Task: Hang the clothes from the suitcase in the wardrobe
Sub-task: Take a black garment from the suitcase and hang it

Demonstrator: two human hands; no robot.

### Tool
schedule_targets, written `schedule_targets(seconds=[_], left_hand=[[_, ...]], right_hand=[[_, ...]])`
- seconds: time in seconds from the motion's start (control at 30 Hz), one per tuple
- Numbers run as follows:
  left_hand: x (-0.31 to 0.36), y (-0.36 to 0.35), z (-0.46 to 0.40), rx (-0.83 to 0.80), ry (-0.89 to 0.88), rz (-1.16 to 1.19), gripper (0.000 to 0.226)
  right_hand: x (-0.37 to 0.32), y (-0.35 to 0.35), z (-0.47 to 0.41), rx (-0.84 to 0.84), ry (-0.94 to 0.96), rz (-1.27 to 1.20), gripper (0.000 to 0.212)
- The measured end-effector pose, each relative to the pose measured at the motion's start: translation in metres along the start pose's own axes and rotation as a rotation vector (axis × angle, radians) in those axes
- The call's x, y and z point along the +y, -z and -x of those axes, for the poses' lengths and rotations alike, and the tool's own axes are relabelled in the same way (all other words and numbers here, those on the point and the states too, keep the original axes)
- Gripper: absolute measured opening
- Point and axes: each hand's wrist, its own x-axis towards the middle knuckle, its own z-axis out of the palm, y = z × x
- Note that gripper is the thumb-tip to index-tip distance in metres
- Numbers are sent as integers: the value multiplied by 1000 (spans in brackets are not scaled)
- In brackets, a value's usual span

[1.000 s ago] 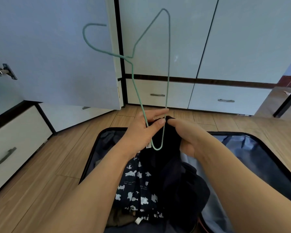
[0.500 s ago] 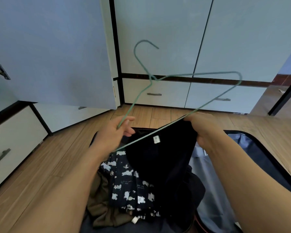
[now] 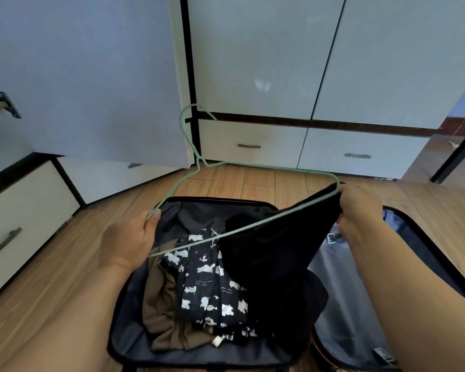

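We see a thin green wire hanger [image 3: 266, 167] held out over an open suitcase [image 3: 129, 342] that lies flat on the wooden floor [image 3: 51, 277]. The left hand [image 3: 126, 240] grips the hanger's left corner, its fingers curled round the wire where the sloping shoulder and the bottom bar meet. The right hand [image 3: 360, 210] pinches the hanger's right corner together with the edge of a black garment [image 3: 277, 253] — its fingers are closed on cloth and wire at once. The hanger is tilted, right end higher than the left, with its hook pointing up and away towards the wardrobe [image 3: 266, 63].

The black garment hangs down from the right hand, and its lower part rests in the suitcase. The hanger's bottom bar crosses in front of the garment's upper part; we cannot tell whether the wire is inside the cloth. In the suitcase's left half lie a dark patterned garment [image 3: 210, 285] with white shapes and, beside it on the left, an olive garment [image 3: 161, 312]. One wardrobe door [image 3: 86, 76] on the left stands open — the others are closed, with drawers [image 3: 250, 143] below them.
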Motion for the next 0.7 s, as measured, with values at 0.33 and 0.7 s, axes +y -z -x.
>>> schedule_targets(seconds=[0.33, 0.7], left_hand=[[-18, -4, -6, 89, 148, -229, 33], [-4, 1, -9, 135, 131, -254, 28]], right_hand=[[5, -8, 15, 90, 549, 411, 21], [6, -14, 20, -25, 670, 620, 22]])
